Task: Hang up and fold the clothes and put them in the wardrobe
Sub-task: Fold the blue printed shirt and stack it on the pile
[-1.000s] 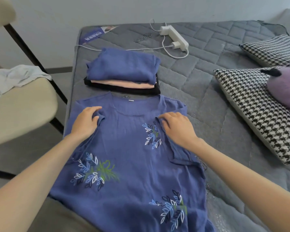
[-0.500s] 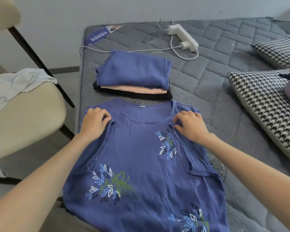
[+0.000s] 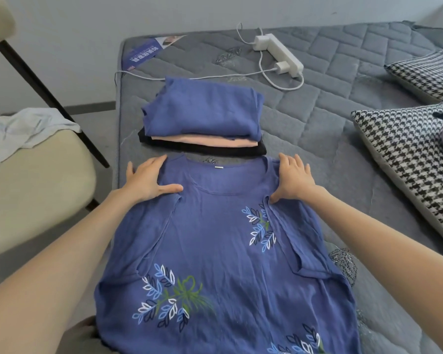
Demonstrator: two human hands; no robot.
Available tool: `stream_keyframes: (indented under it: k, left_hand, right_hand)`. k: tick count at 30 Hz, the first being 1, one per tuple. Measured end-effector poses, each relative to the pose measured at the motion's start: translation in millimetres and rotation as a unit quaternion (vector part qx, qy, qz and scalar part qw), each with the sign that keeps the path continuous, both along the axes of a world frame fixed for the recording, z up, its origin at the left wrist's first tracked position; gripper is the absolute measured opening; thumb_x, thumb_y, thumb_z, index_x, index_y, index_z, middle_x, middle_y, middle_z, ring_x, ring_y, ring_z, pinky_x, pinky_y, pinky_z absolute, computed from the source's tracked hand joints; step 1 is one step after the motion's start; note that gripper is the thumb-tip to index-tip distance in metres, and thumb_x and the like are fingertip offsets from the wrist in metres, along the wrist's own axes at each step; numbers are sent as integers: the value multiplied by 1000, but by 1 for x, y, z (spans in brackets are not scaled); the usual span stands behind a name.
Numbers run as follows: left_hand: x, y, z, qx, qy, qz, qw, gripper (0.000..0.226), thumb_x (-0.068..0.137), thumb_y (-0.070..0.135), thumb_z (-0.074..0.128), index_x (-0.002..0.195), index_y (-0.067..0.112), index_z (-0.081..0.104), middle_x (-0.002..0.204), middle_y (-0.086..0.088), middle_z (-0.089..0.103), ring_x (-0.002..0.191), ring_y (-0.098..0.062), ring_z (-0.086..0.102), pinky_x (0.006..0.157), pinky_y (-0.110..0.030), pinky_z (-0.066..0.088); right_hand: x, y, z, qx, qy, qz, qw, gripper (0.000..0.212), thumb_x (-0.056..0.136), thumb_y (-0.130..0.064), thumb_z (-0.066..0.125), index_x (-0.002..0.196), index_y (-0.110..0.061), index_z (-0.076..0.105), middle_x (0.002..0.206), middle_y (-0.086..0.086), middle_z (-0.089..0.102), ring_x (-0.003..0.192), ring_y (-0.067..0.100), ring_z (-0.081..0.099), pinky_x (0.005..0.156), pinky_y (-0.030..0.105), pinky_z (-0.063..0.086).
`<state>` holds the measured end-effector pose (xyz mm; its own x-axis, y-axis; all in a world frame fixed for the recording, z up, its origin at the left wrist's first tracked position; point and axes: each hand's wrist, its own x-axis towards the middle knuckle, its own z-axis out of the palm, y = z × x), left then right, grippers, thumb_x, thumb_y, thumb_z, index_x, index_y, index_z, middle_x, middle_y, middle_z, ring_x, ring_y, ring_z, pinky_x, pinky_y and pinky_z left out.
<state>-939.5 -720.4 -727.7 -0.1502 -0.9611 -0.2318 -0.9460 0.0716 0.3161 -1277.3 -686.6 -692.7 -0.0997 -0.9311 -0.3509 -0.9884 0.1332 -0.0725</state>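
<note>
Clearance around the blue shirt point(image 3: 215, 238) on the bed point(image 3: 325, 123).
We note bare quilting right of the folded stack point(image 3: 202, 118), up to the checked pillows point(image 3: 407, 159). The stack sits just beyond the collar and blocks the way forward; power strip point(image 3: 279, 53) and cable point(image 3: 241, 74) lie behind it; a chair point(image 3: 36, 180) flanks the bed's left edge.

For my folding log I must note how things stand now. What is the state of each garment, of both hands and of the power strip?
Blue embroidered top: spread flat on the mattress, both sleeves folded inward.
Left hand: open, pressed flat on one shoulder.
Right hand: open, pressed flat on the other shoulder.
Stack of clothes: folded, blue on pink on black.
White cloth: unfolded, crumpled on the chair.
Power strip: one charger plugged in.
</note>
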Motion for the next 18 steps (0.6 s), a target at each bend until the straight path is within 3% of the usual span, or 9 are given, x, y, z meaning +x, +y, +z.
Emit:
stream_keyframes:
  k: [3, 7, 11, 15, 18]
  left_hand:
    - [7, -9, 1, 14, 52, -12, 998, 113, 64, 68, 69, 152, 19, 18, 153, -8, 30, 142, -28, 26, 116, -56, 4]
    - [16, -20, 10, 58, -13, -53, 997, 131, 42, 75, 74, 147, 13, 28, 140, -13, 41, 130, -33, 35, 110, -45, 28]
    - [14, -19, 14, 89, -6, -26, 996, 91, 46, 47, 92, 117, 14, 46, 110, -5, 51, 107, -26, 46, 85, -36, 41]
    - [8, -9, 28, 104, -48, -50, 992, 42, 64, 43, 84, 71, 18, 51, 75, -1, 58, 71, -22, 51, 60, -33, 36]
    - [3, 1, 42, 88, -76, -57, 992, 31, 73, 38, 78, 62, 26, 52, 65, 6, 54, 69, -20, 52, 55, -31, 33]
  right_hand:
    - [-1, -4, 0, 10, 10, -21, 1000, 117, 52, -41, 92, 141, -1, 26, 142, 18, 34, 136, 36, 27, 113, 49, 24]
    - [2, -6, 0, 2, 21, -24, 999, 99, 48, -42, 93, 122, -1, 41, 127, 18, 46, 122, 36, 39, 102, 42, 37]
    - [2, -1, 1, 1, 11, -40, 999, 85, 53, -43, 90, 113, -5, 43, 114, 13, 59, 116, 34, 47, 90, 41, 36]
    - [2, 6, 9, -19, 3, -4, 1000, 51, 61, -37, 85, 97, -11, 60, 98, 8, 68, 95, 31, 61, 77, 34, 33]
    - [2, 13, 19, -53, 14, 20, 998, 39, 65, -34, 83, 92, -12, 66, 94, 10, 68, 91, 33, 64, 66, 31, 33]
